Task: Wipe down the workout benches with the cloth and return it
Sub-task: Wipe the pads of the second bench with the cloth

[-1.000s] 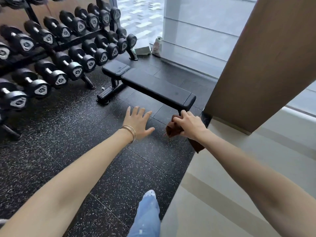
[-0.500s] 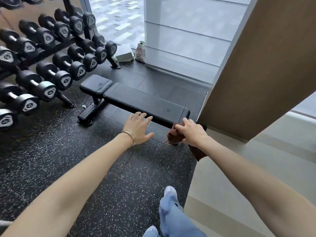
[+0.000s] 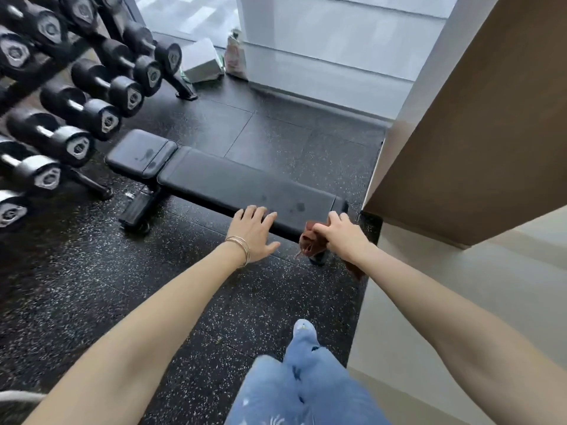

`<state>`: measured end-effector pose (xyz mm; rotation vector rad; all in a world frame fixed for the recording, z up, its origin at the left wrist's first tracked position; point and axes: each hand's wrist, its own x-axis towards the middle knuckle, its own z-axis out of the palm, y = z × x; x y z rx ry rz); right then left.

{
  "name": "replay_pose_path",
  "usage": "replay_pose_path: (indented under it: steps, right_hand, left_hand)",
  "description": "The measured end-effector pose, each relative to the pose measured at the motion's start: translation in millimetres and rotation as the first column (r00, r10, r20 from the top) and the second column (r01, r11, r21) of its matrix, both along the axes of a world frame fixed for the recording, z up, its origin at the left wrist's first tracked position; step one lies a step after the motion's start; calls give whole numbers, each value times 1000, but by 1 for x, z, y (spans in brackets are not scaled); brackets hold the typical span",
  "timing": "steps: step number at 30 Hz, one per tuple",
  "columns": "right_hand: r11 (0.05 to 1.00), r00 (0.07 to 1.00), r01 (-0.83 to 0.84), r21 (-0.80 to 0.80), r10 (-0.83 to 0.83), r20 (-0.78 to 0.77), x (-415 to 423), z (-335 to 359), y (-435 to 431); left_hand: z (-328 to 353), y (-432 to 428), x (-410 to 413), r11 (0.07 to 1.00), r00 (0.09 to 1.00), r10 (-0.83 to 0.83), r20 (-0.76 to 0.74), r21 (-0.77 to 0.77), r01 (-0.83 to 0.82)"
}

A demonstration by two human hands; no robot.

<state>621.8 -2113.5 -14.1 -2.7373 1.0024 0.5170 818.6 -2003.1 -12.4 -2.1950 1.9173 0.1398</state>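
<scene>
A black padded workout bench (image 3: 227, 182) lies flat across the dark rubber floor, with a few dull spots on its pad. My right hand (image 3: 343, 237) grips a bunched brown cloth (image 3: 311, 242) at the bench's near right corner; part of the cloth hangs below my wrist. My left hand (image 3: 254, 231) is spread with straight fingers, its fingertips over the near edge of the pad. Whether they touch the pad is unclear.
A rack of black dumbbells (image 3: 76, 96) fills the left side, its foot close to the bench's head end. A white box (image 3: 202, 61) and a small bag (image 3: 234, 55) sit by the window. A brown wall panel (image 3: 475, 133) rises at the right, beside pale flooring (image 3: 429, 317).
I have walked closer to the bench. Both hands have moved forward from over the floor to the bench's near edge, the right one still holding the cloth.
</scene>
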Motion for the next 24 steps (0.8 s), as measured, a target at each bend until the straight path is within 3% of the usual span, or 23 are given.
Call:
replay_pose_path:
  steps: [4,15,24]
  right_hand:
    - [997,998,64,36,-63,-32,10,-32,-42]
    - [906,918,388,170,-364,-157,75,-158,-143]
    - [797,813,582,161,-565,-141,123,-271,-206]
  left_hand:
    - [-36,-51,12,990,997,-66,-34,124,69]
    - [-150,-213,85,948,967,-226,-121,202,247]
    - [-273,-317,133,924,962,-187,-197,298,240]
